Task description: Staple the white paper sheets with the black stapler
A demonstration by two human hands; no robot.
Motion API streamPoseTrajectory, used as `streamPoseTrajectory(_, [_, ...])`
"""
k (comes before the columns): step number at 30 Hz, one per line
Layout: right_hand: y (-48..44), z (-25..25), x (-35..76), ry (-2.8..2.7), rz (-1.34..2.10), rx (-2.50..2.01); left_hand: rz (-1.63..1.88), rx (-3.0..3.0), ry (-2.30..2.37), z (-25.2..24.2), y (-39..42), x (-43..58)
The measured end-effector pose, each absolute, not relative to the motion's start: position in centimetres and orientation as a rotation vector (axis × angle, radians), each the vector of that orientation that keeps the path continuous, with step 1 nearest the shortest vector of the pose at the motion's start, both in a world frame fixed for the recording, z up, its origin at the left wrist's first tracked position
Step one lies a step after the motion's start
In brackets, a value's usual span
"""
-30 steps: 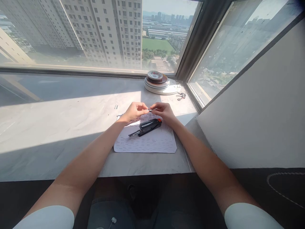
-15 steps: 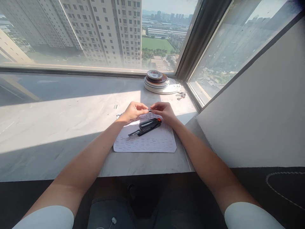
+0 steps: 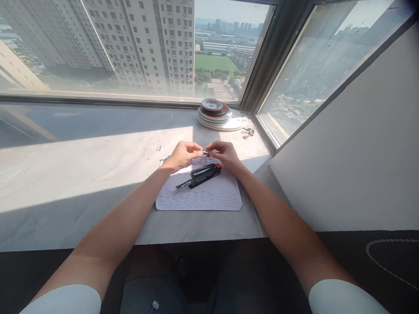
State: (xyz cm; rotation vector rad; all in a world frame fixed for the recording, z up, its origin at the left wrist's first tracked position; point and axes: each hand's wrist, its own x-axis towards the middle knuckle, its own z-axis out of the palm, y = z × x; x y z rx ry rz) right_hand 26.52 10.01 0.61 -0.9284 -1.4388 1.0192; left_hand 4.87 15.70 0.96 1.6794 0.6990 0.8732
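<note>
Between the fingertips of both hands is a small strip of staples (image 3: 204, 152), mostly covered by the fingers. My left hand (image 3: 183, 154) pinches its left end, and my right hand (image 3: 225, 154) is closed on its right end. Just below them, a black stapler (image 3: 205, 175) with an orange-red tip lies slantwise, its metal magazine sticking out toward the lower left. It rests on written sheets of paper (image 3: 209, 201), whose upper part is partly hidden by my hands. Another short staple strip (image 3: 159, 148) lies on the sill left of my left hand.
The pale marble windowsill (image 3: 81, 170) ends at a front edge above my lap. A stack of plates (image 3: 214, 114) stands in the back corner by the window frame, with keys (image 3: 249, 131) beside it. A white wall (image 3: 353, 165) borders the right side.
The staple strip now tilts slightly down to the right between my fingers. Both hands keep almost the same place; the whole view has shifted a little.
</note>
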Motion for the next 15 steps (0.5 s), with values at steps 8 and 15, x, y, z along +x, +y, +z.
streamPoseTrajectory(8, [9.94,0.59,26.63,-1.445,1.039,-0.921,0.884,1.682,0.724,0.90,15.78,4.91])
streamPoseTrajectory(15, [9.80,0.73,26.64,-1.450,1.028,-0.946,0.876,1.685,0.700,1.23,15.31,4.87])
